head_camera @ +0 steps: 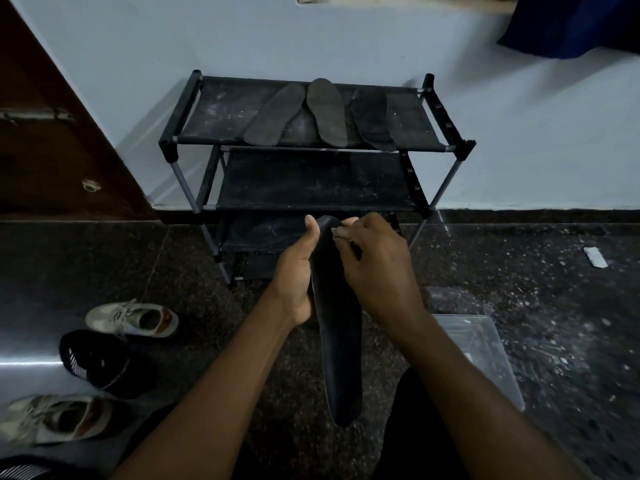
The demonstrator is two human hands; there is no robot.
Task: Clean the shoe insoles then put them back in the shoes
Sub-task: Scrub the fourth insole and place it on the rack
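In front of the black three-tier fabric shoe rack [313,181], the left hand [298,271] grips a long dark foam insole [337,341] upright; the right hand [377,261] pinches its top edge. Holding it taut should help rubbing.

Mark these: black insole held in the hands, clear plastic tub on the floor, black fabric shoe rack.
black insole [341,358]: head view, middle of its hanging length.
clear plastic tub [464,317]: head view, far rim.
black fabric shoe rack [221,109]: head view, bare left of top shelf.
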